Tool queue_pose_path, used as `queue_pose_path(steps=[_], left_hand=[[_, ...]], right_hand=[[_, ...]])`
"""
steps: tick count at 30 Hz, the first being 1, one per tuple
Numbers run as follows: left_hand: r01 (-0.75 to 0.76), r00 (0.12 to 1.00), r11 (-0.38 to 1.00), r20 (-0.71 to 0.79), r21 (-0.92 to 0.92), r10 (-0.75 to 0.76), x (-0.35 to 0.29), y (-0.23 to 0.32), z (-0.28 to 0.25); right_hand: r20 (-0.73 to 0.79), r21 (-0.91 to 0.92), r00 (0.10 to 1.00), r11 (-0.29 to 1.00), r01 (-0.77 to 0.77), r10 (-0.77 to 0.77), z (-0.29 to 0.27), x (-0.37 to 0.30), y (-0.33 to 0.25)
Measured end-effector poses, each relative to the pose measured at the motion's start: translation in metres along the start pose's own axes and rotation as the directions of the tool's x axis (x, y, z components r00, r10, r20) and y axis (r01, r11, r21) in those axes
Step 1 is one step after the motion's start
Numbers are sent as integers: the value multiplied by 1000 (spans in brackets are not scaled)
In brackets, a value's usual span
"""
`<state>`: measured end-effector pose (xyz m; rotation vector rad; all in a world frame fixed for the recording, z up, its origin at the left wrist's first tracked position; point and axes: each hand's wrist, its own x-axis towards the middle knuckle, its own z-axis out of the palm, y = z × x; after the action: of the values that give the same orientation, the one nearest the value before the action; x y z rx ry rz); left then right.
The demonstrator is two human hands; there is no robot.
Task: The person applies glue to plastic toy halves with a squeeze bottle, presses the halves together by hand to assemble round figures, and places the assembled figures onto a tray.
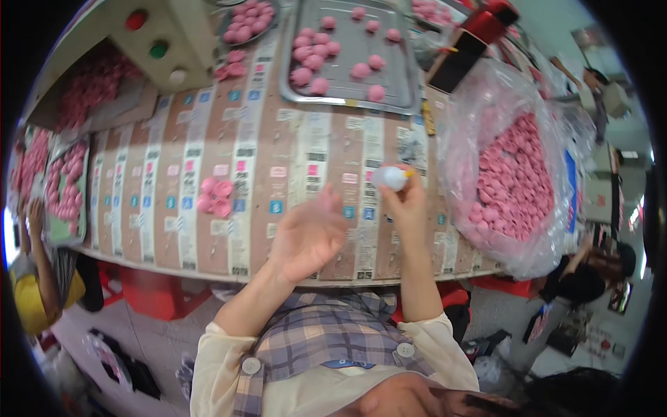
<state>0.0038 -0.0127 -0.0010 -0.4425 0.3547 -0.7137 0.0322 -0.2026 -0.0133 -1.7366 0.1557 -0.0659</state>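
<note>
In my right hand (408,208) is a small white squeeze bottle (390,178) with a yellow tip, gripped between the thumb and fingers over the table. To its left is my left hand (309,240), palm partly showing; its fingers are smeared by motion, and I cannot make out whether they hold anything. Further left, a small cluster of pink cup-shaped pieces (215,196) lies on the table (295,153), whose top has printed stripes. Beyond my hands, a metal tray (347,73) carries several round pink balls.
A clear plastic bag (458,153) full of pink half-shells stands at the right. A machine housing with red and green buttons (158,48) fills the back left. A black and red box-shaped object (458,59) stands beside the tray. At the far left are another person's hands (31,215) near a pink-filled tray (85,208).
</note>
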Motion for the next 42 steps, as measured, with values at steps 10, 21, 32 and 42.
queue_pose_path(steps=[10, 21, 32, 42], left_hand=[[-60, 996, 998, -67, 21, 62, -1, -4, -6], [-202, 948, 762, -74, 616, 311, -9, 8, 1], [-161, 975, 793, -29, 588, 220, -16, 13, -5], [-253, 912, 607, -24, 753, 409, -23, 23, 6]], right_hand=[[-287, -775, 849, 628, 67, -445, -123, 21, -31], [-51, -926, 881, 354, 134, -469, -150, 24, -51], [378, -448, 861, 747, 492, -340, 25, -40, -13], [193, -630, 945, 705, 325, -263, 20, -50, -25]])
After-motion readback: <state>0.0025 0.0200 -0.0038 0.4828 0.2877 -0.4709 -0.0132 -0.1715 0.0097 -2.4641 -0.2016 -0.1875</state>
